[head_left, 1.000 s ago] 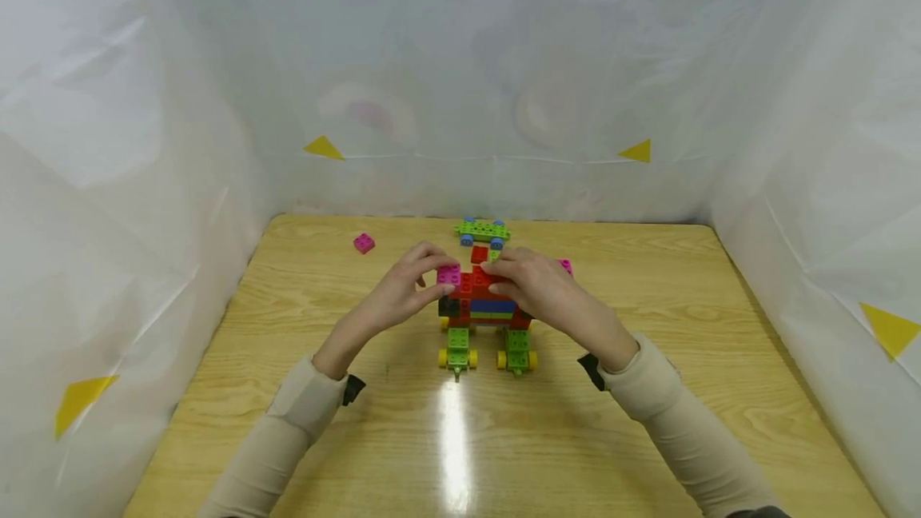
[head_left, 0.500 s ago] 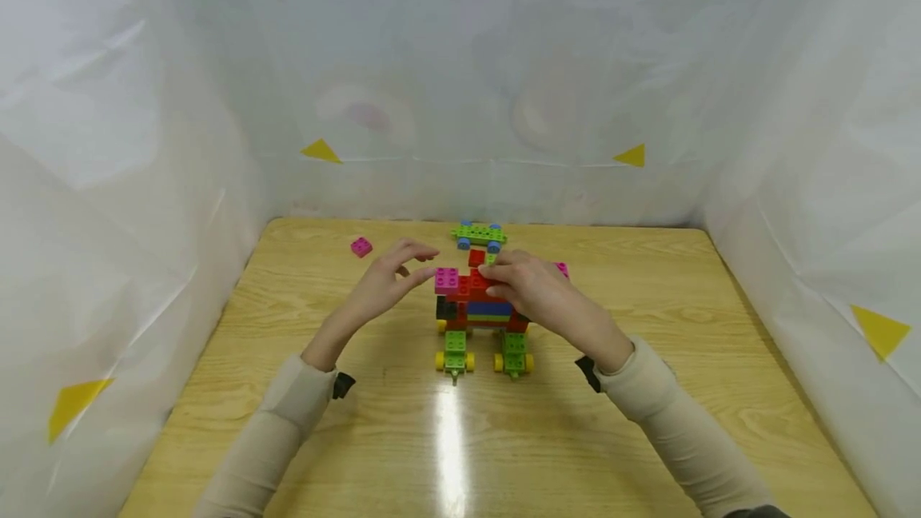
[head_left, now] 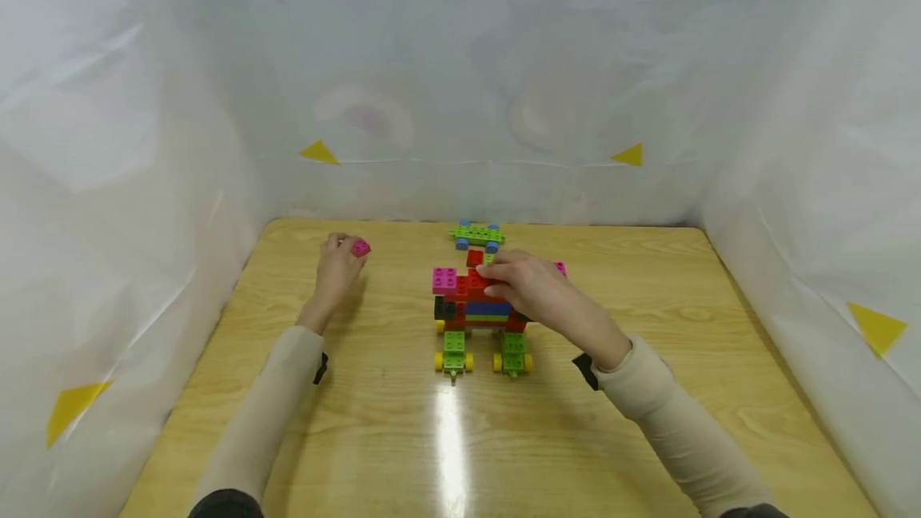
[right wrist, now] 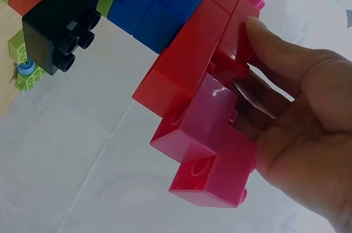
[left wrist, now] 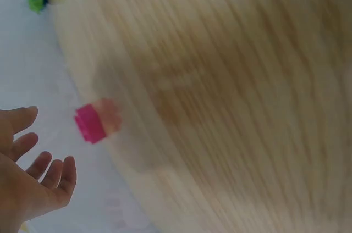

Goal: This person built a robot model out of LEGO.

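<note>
My left hand (head_left: 336,268) is above the back left of the table, by a loose pink toy brick (head_left: 361,248). In the left wrist view, its fingers are spread and loosely bent, with a gap between them and the brick. With thumb and fingers my right hand (head_left: 534,286) grips a red brick (right wrist: 234,40) on top of the toy brick build (head_left: 488,308). This build has red, blue, green and black bricks and stands on green wheeled bases (head_left: 454,352). Pink bricks (right wrist: 201,117) stick out at its upper ends. My right palm and fingers hide part of its top.
Behind the build lies a green wheeled base (head_left: 478,235) with blue wheels, with a red brick (head_left: 475,258) in front of it. White sheeting (head_left: 475,102) stands around the back and sides of the wooden table (head_left: 345,438).
My left hand has let go of the pink brick at the build's upper left and moved left to the loose pink brick. My right hand stays on the build.
</note>
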Demonstrator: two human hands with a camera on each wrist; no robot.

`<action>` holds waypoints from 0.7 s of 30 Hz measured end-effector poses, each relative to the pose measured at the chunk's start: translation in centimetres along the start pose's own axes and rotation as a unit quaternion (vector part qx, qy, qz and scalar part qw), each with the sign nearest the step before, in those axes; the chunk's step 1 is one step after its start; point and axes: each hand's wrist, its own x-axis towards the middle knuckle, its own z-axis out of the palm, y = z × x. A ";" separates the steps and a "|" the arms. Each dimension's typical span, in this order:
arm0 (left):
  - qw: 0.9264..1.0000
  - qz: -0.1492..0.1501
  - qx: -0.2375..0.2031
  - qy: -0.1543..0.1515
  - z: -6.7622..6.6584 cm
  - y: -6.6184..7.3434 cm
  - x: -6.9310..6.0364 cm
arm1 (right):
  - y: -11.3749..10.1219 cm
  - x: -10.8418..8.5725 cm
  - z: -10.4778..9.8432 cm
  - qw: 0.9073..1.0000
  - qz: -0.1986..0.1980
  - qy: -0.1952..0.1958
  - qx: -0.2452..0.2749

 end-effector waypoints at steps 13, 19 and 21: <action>0.993 -0.072 0.049 -0.081 0.8 -2.0 1.8 | 0.0 0.3 0.3 1.000 0.002 -0.007 0.004; 0.991 -0.078 0.060 -0.089 1.4 -2.3 1.9 | 0.1 0.5 0.4 1.000 0.006 -0.010 0.006; 0.990 -0.077 0.069 -0.097 1.5 -2.3 1.8 | 0.1 0.5 0.4 1.000 0.005 -0.010 0.007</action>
